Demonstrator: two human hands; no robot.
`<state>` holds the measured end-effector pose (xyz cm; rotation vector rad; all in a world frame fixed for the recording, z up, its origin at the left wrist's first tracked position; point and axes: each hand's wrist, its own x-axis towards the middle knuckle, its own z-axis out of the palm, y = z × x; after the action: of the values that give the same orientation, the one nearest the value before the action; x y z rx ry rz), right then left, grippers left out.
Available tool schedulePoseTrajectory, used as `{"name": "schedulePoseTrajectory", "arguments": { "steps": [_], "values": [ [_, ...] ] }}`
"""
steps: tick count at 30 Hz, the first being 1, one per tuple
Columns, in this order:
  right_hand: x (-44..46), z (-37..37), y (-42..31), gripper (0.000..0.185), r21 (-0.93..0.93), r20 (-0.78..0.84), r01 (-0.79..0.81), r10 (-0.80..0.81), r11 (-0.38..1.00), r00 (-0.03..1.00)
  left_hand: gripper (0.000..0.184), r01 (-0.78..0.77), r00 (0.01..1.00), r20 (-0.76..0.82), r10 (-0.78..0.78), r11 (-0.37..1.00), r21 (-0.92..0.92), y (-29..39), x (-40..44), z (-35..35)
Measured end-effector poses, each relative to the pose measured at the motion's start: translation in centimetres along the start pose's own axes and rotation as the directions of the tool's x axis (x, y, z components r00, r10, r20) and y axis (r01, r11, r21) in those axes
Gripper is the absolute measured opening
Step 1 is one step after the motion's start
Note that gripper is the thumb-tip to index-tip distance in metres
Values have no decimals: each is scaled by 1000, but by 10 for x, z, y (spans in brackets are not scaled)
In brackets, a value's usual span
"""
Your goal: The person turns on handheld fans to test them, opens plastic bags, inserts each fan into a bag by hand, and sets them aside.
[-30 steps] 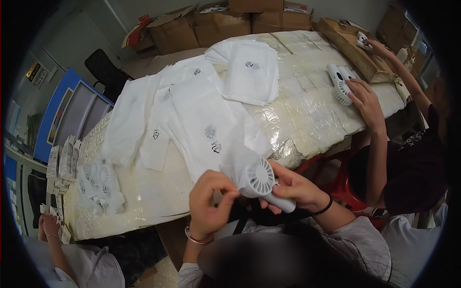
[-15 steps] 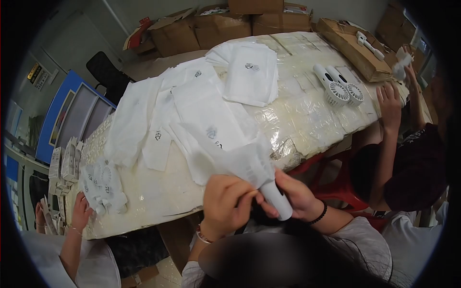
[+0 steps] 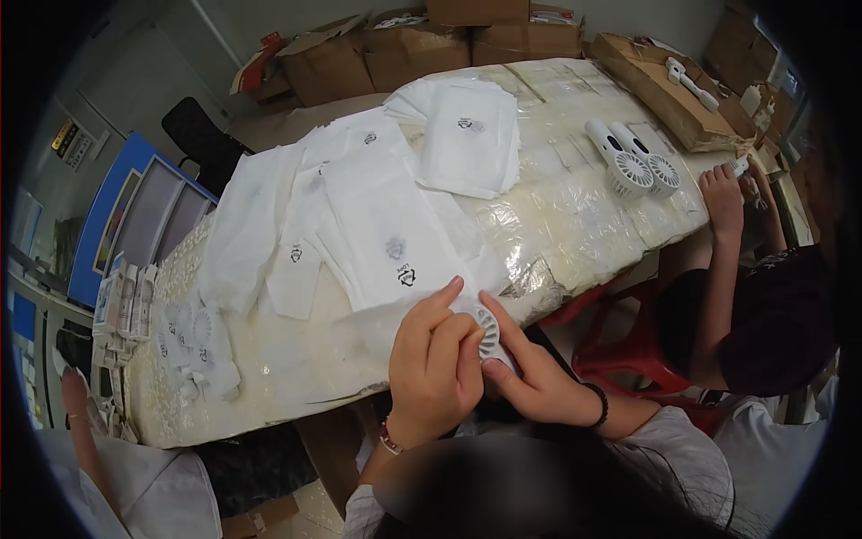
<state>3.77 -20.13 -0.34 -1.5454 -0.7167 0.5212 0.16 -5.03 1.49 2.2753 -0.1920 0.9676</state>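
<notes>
Marks first: a dark triangular recycling-type logo w/ tiny letters is printed on the white bags (image 3: 386,216); letters too small to be read for sure. The same type of mark is borne by the top bag of the bag stack (image 3: 470,144) at far centre & by the wrapped fans (image 3: 199,346) at left.

A mini fan (image 3: 488,333) is held at the near edge, centre, just beside the bags: white, round slatted grille partly seen, rest mostly covered by fingers. It is gripped by the right hand (image 3: 536,375), thumb & fingers closed round its side. The left hand (image 3: 437,364) is half curled, index extended, thumb & bent fingers at the grille's left edge; whether anything is pinched there can't be told.

The counter (image 3: 314,364) is covered w/ shiny, wrinkled clear film over a pale yellowish layer. Two bare fans (image 3: 631,172) are laid side by side at right, grilles toward the near side. A shallow cardboard tray (image 3: 642,85) is set at far right, w/ white items inside; small white cartons (image 3: 130,301) are stacked at left. Behind: cardboard boxes (image 3: 332,67), dark chair (image 3: 193,126). A red stool (image 3: 628,346) & a co-worker's hand (image 3: 721,193) are seen at right.
</notes>
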Motion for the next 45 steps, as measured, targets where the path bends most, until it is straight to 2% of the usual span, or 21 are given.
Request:
{"name": "schedulePoseTrajectory", "arguments": {
  "steps": [1,2,4,8,9,10,12,13,15,16,17,20,21,23,26,30,36,38,42,44,45],
  "values": [
    [0,-2,-3,61,325,157,-218,175,920,972,13,-4,1000,-12,4,1000,-30,1,1,-1],
    [1,-5,-1,61,325,156,-216,173,921,972,12,-8,1000,-24,7,998,-59,0,1,-2],
    [5,-12,7,59,650,302,-328,163,686,939,11,-12,1000,-30,8,994,-107,-3,2,-6],
    [2,-26,17,45,481,186,-190,112,856,976,9,14,999,-44,-21,989,-147,-9,5,-22],
    [3,-35,18,42,626,252,-266,133,733,959,9,14,999,-45,-21,989,-145,-11,4,-24],
    [4,-43,17,49,737,335,-296,52,608,941,8,87,993,-57,-100,976,-197,-14,2,-26],
    [3,-46,6,61,755,407,-371,57,540,912,8,156,982,-65,-177,955,-251,-13,1,-27],
    [4,-47,8,61,755,406,-370,57,541,912,8,183,978,-41,-205,933,-311,-10,2,-28],
    [7,-49,20,68,713,587,-456,-98,533,804,8,207,973,-13,-228,904,-373,-7,1,-28],
    [8,-48,24,68,714,584,-454,-96,534,806,7,186,978,8,-207,861,-473,-7,0,-28],
    [10,-47,27,68,669,621,-496,-49,553,782,7,164,983,25,-182,807,-567,-7,-1,-28],
    [11,-41,27,65,569,672,-579,75,584,737,9,90,996,63,-67,843,-530,-4,-1,-34],
    [11,-38,25,64,643,577,-511,77,571,813,9,92,996,62,-69,845,-527,-4,-1,-36],
    [9,-31,22,60,742,394,-348,48,573,918,11,-115,990,66,121,990,-80,-5,1,-40],
    [6,-20,21,57,763,275,-226,12,605,962,12,-21,999,-51,17,997,-72,-5,-5,-30],
    [5,-16,20,54,728,197,-156,15,667,980,12,-17,998,-58,13,997,-72,-16,-10,-23],
    [8,-21,18,50,709,159,-135,30,692,987,14,-129,990,-43,133,989,73,-25,-2,-31],
    [9,-27,16,49,601,179,-113,4,791,984,17,-223,975,-3,224,971,91,-26,-1,-35],
    [9,-30,17,47,651,201,-149,21,744,979,19,-292,956,36,291,955,50,-31,-10,-29],
    [11,-32,17,45,875,98,-70,-33,479,995,19,-351,934,85,347,935,52,-37,-15,-24],
    [9,-34,14,52,791,83,-64,-3,608,997,19,-352,934,81,347,935,52,-35,-12,-24]
  ]
}}
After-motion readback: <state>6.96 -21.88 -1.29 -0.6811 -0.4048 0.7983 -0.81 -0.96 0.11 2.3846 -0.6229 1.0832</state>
